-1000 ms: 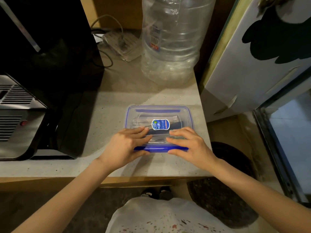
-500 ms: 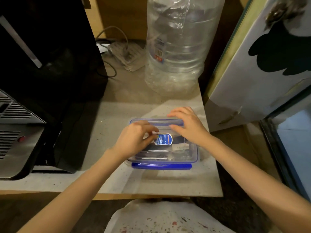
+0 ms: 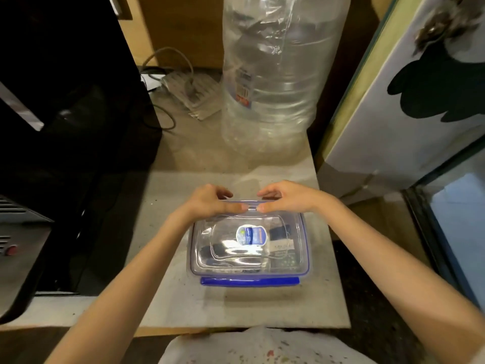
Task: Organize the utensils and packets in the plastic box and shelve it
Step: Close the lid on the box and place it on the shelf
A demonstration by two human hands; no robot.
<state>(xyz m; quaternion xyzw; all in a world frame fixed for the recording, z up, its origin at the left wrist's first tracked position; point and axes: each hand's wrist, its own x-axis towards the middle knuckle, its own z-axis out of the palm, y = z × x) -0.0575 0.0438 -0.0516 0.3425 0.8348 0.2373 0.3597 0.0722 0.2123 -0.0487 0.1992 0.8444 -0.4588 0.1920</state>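
A clear plastic box (image 3: 301, 258) with a blue-trimmed lid and a round blue sticker stands on the grey counter (image 3: 162, 306). Dark utensils and packets show dimly through the lid. Its near blue latch (image 3: 249, 281) lies flat against the front wall. My left hand (image 3: 210, 202) and my right hand (image 3: 286, 198) both rest on the box's far edge, thumbs on the lid and fingers curled over the far latch, which they hide.
A large clear water bottle (image 3: 278, 74) stands just behind the box. A black appliance (image 3: 65, 127) fills the left side. A power strip with cables (image 3: 189, 93) lies at the back. A white door (image 3: 420, 101) and a glass-fronted cabinet (image 3: 456, 219) stand at the right.
Both hands have gone from the near latch, across the lid, to the box's far edge. The near latch now lies closed.
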